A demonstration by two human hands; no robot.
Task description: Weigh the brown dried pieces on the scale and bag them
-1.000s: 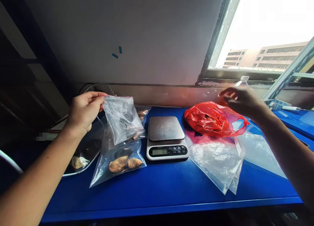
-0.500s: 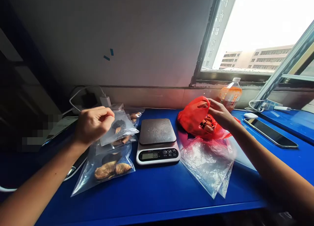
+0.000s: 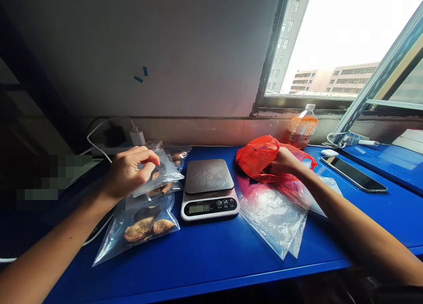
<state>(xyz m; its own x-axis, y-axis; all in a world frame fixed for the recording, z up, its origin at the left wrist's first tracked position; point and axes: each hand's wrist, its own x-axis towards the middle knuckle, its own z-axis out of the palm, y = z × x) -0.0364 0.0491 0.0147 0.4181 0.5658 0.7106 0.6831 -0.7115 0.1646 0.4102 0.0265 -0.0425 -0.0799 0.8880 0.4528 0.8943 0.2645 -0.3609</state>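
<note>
My right hand (image 3: pixel 283 162) reaches into a red plastic bag (image 3: pixel 257 156); its fingers are hidden inside. My left hand (image 3: pixel 134 169) hovers above zip bags on the left, loosely curled, with a small gap between thumb and index finger and nothing seen in it. Under it lies a clear zip bag (image 3: pixel 168 174) with brown pieces. Nearer the front edge, another clear zip bag (image 3: pixel 110 238) holds dried brown pieces (image 3: pixel 142 229). Between my hands stands a digital kitchen scale (image 3: pixel 209 178) with crumbs on its plate, its display reading about 0.0.
Flat clear plastic bags (image 3: pixel 274 220) lie in front of the red bag. A bottle of orange drink (image 3: pixel 302 127) stands by the window. A phone (image 3: pixel 353 174) and a white case (image 3: pixel 329 153) lie right. A charger and cable (image 3: pixel 137 136) sit at back left. The blue table (image 3: pixel 211 255) has a front edge.
My right hand has gone from the red bag's rim down into the bag, covering the brown pieces seen there before. My left thumb and index finger have parted slightly. The view has shifted a little.
</note>
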